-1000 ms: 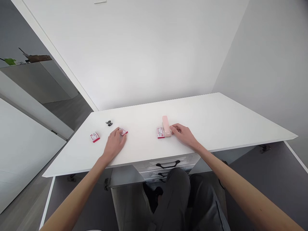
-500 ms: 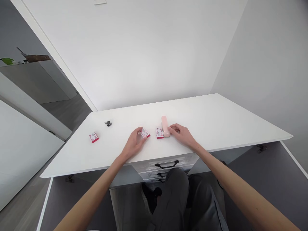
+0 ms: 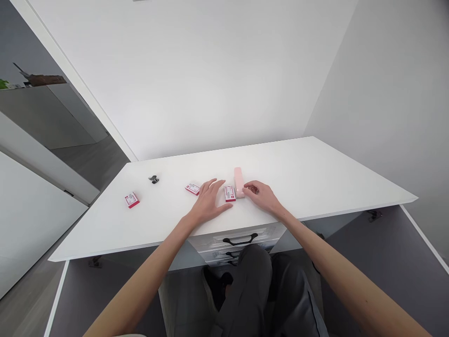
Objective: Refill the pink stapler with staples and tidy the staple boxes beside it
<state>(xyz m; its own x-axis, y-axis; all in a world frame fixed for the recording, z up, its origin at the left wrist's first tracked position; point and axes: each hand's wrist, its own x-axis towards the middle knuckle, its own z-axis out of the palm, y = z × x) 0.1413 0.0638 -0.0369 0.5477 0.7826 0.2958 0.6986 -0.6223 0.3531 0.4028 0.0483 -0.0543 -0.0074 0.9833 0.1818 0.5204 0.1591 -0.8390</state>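
My left hand (image 3: 208,202) is open over the white top, thumb and fingers spread on the left of a small white-and-red box (image 3: 229,193). That box stands against the left side of a pink stapler (image 3: 239,181). My right hand (image 3: 261,195) has curled fingers, their tips on the stapler's right side near its front end. Just left of my left hand lies a second white-and-red box (image 3: 192,188). A third such box (image 3: 132,200) rests farther left. Behind it is a small black metal piece (image 3: 153,179), too small to name.
The white cabinet top (image 3: 298,178) runs back to a white wall (image 3: 224,75). Below its front edge are drawers with black handles (image 3: 240,239) and open cabinet doors (image 3: 386,262) on both sides. My legs (image 3: 256,290) are under the edge.
My left hand has let go of the middle box, leaving it on the top, and moved right, fingers spreading toward the box beside the stapler. My right hand stays at the stapler.
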